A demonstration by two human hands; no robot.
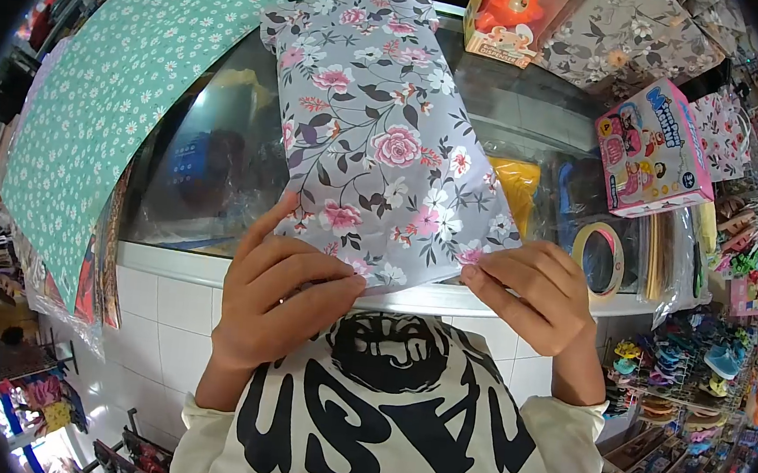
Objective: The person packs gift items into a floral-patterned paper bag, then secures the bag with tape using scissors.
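A grey sheet of floral wrapping paper [381, 118] with pink roses and dark leaves lies over the glass counter, its near end at the front rim. My left hand [287, 287] pinches the near left part of this paper between thumb and fingers. At the near right corner, my right hand [533, 292] grips the edge with thumb and fingertips. Whatever lies beneath the paper is hidden. Left of it spreads a green wrapping sheet [125, 75] with white daisies, hanging past the counter's front edge.
On the right stand a pink toy box [652, 149] and a roll of tape [598, 258]. At the back are a boxed orange dispenser toy [510, 16] and a floral paper bag [630, 42]. Under the glass counter top [210, 143] show packaged goods. Racks of goods [685, 375] flank the right side.
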